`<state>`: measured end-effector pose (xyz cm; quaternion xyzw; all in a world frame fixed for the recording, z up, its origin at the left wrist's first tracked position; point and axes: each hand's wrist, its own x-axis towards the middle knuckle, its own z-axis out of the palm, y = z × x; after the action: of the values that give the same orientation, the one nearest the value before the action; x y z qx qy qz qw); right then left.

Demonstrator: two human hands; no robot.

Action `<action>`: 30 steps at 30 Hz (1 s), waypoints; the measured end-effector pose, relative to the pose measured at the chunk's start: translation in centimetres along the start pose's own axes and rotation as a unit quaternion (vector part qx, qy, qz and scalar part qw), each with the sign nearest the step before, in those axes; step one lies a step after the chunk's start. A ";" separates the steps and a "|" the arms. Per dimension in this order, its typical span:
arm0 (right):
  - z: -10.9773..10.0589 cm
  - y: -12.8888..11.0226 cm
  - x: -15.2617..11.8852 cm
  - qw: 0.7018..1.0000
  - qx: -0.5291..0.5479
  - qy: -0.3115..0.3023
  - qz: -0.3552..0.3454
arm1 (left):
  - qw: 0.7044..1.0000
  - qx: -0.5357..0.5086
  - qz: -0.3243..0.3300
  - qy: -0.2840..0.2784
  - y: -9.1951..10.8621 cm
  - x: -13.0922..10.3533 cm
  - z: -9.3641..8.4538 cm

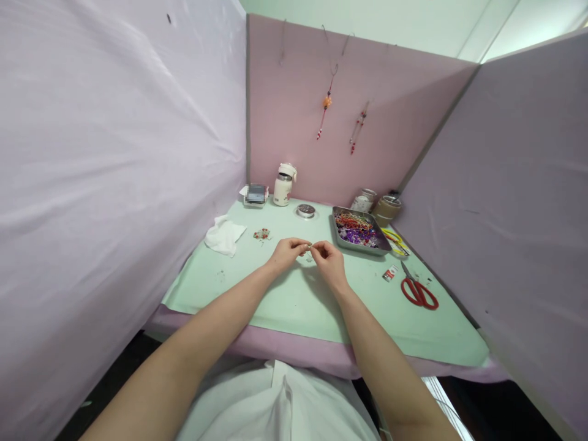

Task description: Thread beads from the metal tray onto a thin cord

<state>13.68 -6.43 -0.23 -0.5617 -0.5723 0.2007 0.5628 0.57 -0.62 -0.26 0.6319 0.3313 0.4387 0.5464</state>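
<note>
My left hand (289, 251) and my right hand (329, 258) meet above the middle of the green-topped table (294, 306). Both are closed in a pinch, fingertips nearly touching. Between them is a tiny greenish piece, too small to name. Some small pale and reddish bits lie on the table just below the fingertips, partly hidden by the hands. To the left sits a small cluster of red and pale beads (261, 234). On the right, a metal tray (362, 248) holds tangled red and orange cords and purple beads.
Red-handled scissors (419, 293) and a small red-and-white packet (390, 273) lie at the right. A white cloth (224, 235) is at the left. Along the back stand a white bottle (282, 188), a round tin (305, 211) and jars (387, 209). Beaded strings (326, 103) hang on the pink panel.
</note>
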 end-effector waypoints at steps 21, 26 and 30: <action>-0.3 0.0 0.0 0.999 -0.023 -0.022 0.015 | 0.962 -0.250 -0.105 0.003 0.1 0.4 -0.9; -0.3 0.0 -0.1 0.999 -0.023 -0.019 0.020 | 0.961 -0.250 -0.113 -0.017 0.3 0.5 -1.0; -0.3 0.0 -0.2 0.996 -0.035 -0.079 -0.004 | 0.960 -0.259 -0.104 0.005 0.0 0.7 -1.1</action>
<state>13.89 -6.72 -0.21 -0.5613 -0.6236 0.2218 0.4968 -0.17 0.46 -0.12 0.4287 0.2729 0.4538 0.7320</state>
